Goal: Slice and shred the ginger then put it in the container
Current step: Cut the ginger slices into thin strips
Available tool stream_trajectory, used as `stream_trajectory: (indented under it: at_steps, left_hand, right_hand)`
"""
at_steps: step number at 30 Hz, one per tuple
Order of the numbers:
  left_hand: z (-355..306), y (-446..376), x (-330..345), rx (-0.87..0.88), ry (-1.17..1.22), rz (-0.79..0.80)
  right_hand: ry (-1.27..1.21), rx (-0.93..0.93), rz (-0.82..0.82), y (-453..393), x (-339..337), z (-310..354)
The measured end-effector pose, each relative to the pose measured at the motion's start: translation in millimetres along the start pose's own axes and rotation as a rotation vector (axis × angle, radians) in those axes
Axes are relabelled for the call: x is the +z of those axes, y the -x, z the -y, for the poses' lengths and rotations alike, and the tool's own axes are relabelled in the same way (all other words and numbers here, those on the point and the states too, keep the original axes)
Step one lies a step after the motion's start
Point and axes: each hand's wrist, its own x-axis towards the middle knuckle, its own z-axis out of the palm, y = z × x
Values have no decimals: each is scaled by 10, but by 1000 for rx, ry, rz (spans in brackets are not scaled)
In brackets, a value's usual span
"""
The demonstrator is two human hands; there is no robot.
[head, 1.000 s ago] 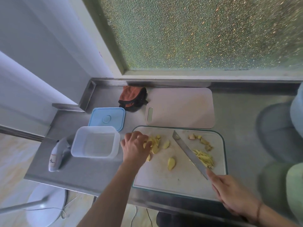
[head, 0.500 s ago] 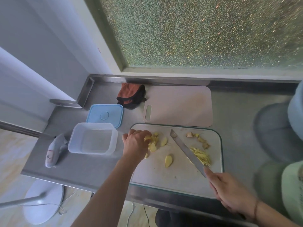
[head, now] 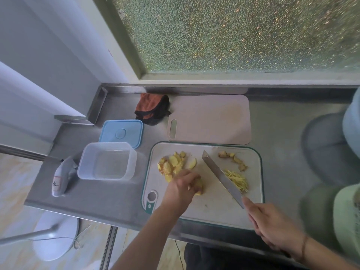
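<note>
My left hand (head: 182, 187) is curled down over a ginger slice (head: 199, 187) near the middle of the glass cutting board (head: 214, 211), fingertips pinching it against the surface, while my right hand (head: 272, 228) is wrapped round the handle of the knife (head: 222, 177), whose blade lies slanted across the board between the two piles. The sliced ginger pile (head: 173, 165) sits toward the board's left edge, the shredded ginger (head: 236, 179) lies just right of the blade, and some knobbly offcuts (head: 233, 159) sit beyond it. The clear container (head: 107, 161) stands on the bench (head: 93, 195) beside the board, with nothing in it, its blue lid (head: 120, 133) behind. The worry I see is the blade coming down close to those tucked fingertips, since the slice is small and thin; it could also skid on the smooth glass. I judge that sweeping shreds leftward across the bench gap risks scattering them short of the container's rim
</note>
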Motion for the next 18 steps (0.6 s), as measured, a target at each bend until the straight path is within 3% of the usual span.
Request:
stream_trajectory:
  at_steps: [4, 9, 18]
  left_hand:
    - [-10, 71, 28, -40, 8, -166]
    - [-122, 144, 78, -227, 136, -137]
    - [-292, 156, 305, -297, 203, -243]
  right_hand:
    - [-10, 14, 14, 20, 10, -15]
    - [74, 1, -14, -6, 65, -108]
    - [98, -60, -47, -82, 344, -256]
